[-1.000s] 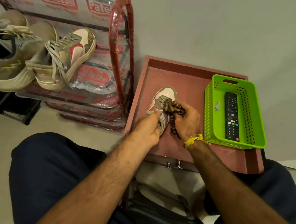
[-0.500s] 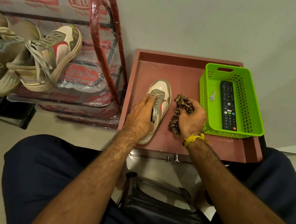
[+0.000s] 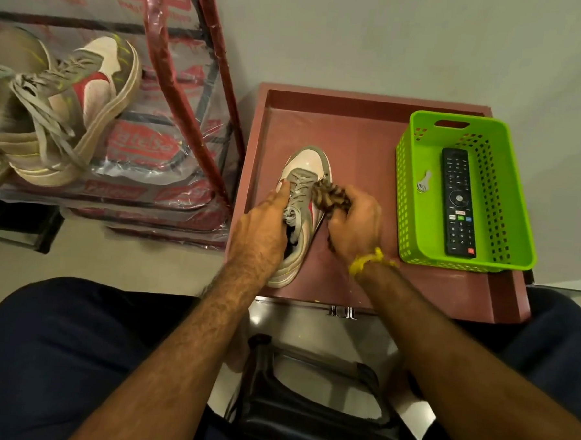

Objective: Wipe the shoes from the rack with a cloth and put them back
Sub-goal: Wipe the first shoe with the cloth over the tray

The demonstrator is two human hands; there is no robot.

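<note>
While both hands work one shoe (image 3: 303, 200), left (image 3: 260, 233) gripping it, right (image 3: 356, 228) clutching one cloth (image 3: 330, 196)

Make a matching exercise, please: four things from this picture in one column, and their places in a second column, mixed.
Things:
1. remote control
2. cloth
3. shoe under the hands
4. laced shoe

Places:
A. on the rack
B. in the green basket
C. in the right hand
D. on the red tray

Pairs: 1-B, 2-C, 3-D, 4-A
</note>
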